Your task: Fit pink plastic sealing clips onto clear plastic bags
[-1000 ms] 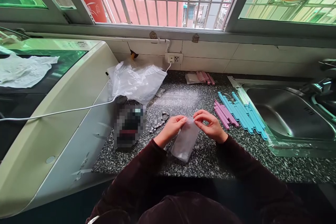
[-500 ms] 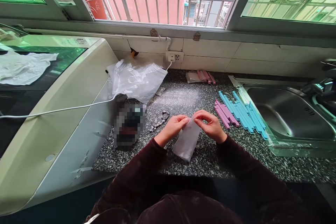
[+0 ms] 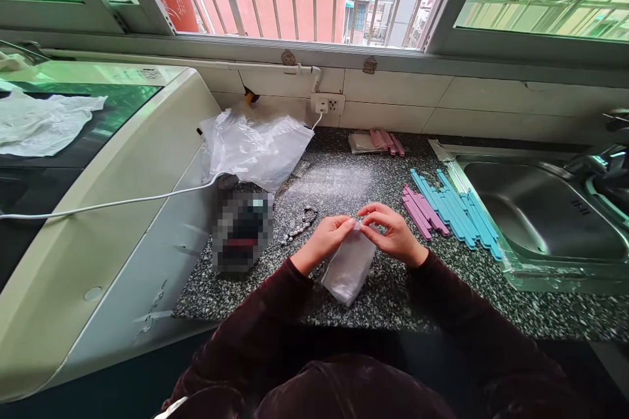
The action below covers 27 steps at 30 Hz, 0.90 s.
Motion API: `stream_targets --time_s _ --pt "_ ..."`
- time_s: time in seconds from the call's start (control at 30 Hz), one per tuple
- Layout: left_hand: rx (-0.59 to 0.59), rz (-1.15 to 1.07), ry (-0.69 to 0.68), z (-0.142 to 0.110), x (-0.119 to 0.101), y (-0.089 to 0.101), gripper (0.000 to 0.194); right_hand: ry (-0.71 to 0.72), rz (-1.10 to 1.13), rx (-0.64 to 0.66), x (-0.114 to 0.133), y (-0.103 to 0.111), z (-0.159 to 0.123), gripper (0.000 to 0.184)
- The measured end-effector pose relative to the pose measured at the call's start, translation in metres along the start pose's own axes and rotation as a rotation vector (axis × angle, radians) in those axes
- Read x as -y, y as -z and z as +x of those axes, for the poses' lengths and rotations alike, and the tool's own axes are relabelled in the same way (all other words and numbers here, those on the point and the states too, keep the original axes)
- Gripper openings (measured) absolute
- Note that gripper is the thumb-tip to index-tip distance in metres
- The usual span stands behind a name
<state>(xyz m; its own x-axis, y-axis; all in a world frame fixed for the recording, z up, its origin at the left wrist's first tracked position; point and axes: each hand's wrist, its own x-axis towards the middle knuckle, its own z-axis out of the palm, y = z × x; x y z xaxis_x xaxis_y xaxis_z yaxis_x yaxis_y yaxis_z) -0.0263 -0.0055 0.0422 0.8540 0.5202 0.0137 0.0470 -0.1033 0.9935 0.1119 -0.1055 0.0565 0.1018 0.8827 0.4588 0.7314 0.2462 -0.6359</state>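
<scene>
A small clear plastic bag (image 3: pixel 350 265) hangs down toward me over the speckled counter. My left hand (image 3: pixel 327 239) pinches its upper edge between thumb and forefinger. My right hand (image 3: pixel 390 236) is at the same edge, its thumb and fingertips on the plastic and close to the left fingertips. Purple strips (image 3: pixel 423 211) lie just to the right of my right hand, with turquoise strips (image 3: pixel 455 209) beyond them. Left of my left hand is a beaded bracelet (image 3: pixel 301 226).
A stainless sink (image 3: pixel 533 209) is set into the counter at the right. Large plastic sheets (image 3: pixel 255 144) lie at the back left, near a blurred dark object (image 3: pixel 243 232). Pink strips (image 3: pixel 386 141) rest by the wall. A white cord (image 3: pixel 122 203) crosses the washing machine (image 3: pixel 162 150).
My right fingers have loosened and spread a little at the bag's top edge. The bag's lower end has shifted slightly; my left hand stays pinched on it.
</scene>
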Motion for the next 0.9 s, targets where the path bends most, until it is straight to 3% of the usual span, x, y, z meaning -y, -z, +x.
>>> stream_targets --time_s 0.2,0.37,0.5,0.57,0.67,0.9 --pt "0.017 0.048 -0.030 0.0007 0.0022 -0.0011 0.037 0.081 -0.096 0.077 0.0039 0.0043 0.0022 0.013" --pt "0.042 0.045 -0.029 0.0000 0.0010 -0.0011 0.039 0.051 -0.076 0.056 0.0029 0.0019 0.0022 0.013" --pt "0.016 0.049 -0.014 -0.0011 -0.0013 -0.0005 0.035 -0.080 -0.036 0.035 0.0016 0.0019 0.0011 0.016" --pt "-0.032 0.015 -0.012 -0.0013 -0.0023 0.0002 0.035 -0.195 0.017 0.079 0.0004 0.0032 0.0006 0.026" --pt "-0.068 -0.037 -0.009 -0.0013 -0.0036 0.0011 0.037 -0.347 0.134 0.122 -0.0011 0.0041 0.0003 0.024" --pt "-0.071 -0.224 0.035 -0.0017 -0.0030 -0.0013 0.038 -0.439 0.343 -0.014 -0.0004 0.0028 -0.0006 0.028"
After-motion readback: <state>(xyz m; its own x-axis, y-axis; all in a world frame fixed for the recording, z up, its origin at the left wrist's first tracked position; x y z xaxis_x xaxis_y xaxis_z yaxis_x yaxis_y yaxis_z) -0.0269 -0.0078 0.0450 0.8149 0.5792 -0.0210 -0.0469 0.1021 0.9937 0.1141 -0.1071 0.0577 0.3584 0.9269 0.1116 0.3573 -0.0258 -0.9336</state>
